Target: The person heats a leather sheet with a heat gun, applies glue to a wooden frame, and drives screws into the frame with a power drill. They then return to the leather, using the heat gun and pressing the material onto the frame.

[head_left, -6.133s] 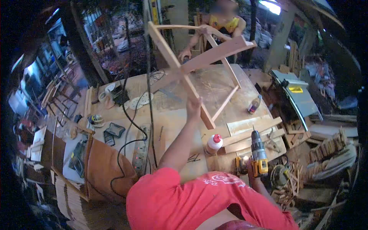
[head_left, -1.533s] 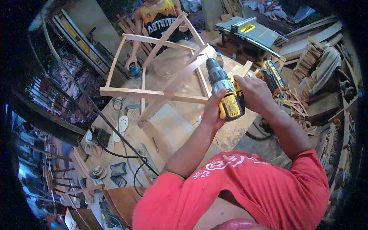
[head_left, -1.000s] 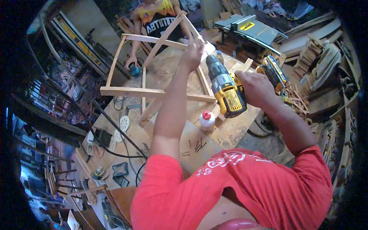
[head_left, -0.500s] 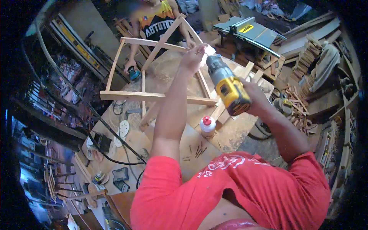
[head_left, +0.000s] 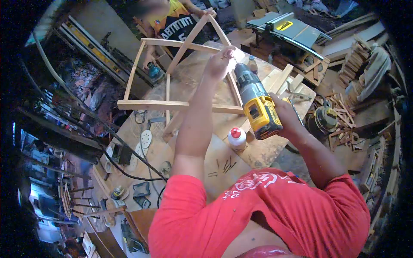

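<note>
My right hand [head_left: 282, 114] is wrapped round the handle of a yellow and black cordless drill [head_left: 260, 109], whose chuck points up and to the left. Close to the drill's lit tip, my left hand [head_left: 220, 64] is closed at the upper bar of a wooden frame [head_left: 159, 104]; what its fingers pinch is too small to name. The frame stands on the workbench [head_left: 262, 150], and my left forearm crosses in front of it. Nearer to me on the bench are a white bottle with a red cap [head_left: 237, 139] and several screws [head_left: 228, 165].
Across the bench a co-worker [head_left: 176, 26] has one hand on the frame's top and the other on a teal sander [head_left: 155, 72]. A table saw [head_left: 288, 30] stands at the back right. Black cables [head_left: 129, 148] cross the left side. Sanding discs [head_left: 146, 137] lie at left.
The view has shifted, so most things sit slightly lower and to the right. The co-worker's hand has moved up to the frame's top. My drill still points toward my left hand.
</note>
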A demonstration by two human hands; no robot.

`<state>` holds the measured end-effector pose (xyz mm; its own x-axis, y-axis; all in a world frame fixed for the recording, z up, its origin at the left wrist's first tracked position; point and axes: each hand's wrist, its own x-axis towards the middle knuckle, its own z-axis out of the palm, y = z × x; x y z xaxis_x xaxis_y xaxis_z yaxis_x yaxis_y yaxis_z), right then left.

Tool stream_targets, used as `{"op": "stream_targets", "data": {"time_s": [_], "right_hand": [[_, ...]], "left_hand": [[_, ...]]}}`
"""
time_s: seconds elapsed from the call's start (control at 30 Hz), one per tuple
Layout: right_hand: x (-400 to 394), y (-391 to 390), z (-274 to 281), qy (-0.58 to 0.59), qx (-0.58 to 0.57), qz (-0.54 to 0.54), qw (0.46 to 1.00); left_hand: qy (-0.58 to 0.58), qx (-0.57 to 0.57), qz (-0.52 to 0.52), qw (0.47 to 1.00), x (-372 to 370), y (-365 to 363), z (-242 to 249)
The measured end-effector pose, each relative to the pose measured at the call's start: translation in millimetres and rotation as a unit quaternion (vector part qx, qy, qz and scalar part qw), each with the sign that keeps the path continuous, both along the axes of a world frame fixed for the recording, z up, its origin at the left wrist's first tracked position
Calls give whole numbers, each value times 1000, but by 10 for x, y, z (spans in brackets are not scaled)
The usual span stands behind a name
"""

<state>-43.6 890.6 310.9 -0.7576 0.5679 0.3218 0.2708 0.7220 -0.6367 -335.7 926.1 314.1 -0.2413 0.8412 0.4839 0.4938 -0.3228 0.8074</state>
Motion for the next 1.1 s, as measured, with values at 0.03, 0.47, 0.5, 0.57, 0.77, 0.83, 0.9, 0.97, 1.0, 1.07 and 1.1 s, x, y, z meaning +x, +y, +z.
{"op": "stream_targets", "data": {"time_s": [0.03,0.47,0.5,0.57,0.77,0.83,0.9,0.97,1.0,1.07,1.1], "right_hand": [[-11,-2,-27,0,-29,-1,1000],[-28,-154,-69,8,-111,-26,993],[-44,-142,-128,9,-111,-26,993],[-60,-118,-251,75,-158,11,984],[32,-266,-26,2,16,-5,1000],[25,-267,-56,7,-21,-14,1000],[17,-263,-112,12,-58,-23,998],[24,-244,-178,37,7,-1,999],[34,-267,-147,37,7,-1,999],[59,-329,-55,39,3,-23,999],[69,-333,-63,39,3,-23,999]], "left_hand": [[-44,-25,-25,998,-19,19,-13],[-51,-52,-23,997,-52,63,-45],[-66,-39,-17,997,-8,35,-24],[-80,-28,-11,996,29,36,-15],[-118,-5,-51,992,-2,59,-46],[-147,-19,-67,987,-13,81,-60],[-138,-12,-53,989,-18,98,-88],[-128,-5,-39,991,-34,118,-110],[-124,8,-52,991,-44,125,-117],[-119,21,-65,991,-68,138,-126],[-120,9,-74,990,-63,126,-105]]}}
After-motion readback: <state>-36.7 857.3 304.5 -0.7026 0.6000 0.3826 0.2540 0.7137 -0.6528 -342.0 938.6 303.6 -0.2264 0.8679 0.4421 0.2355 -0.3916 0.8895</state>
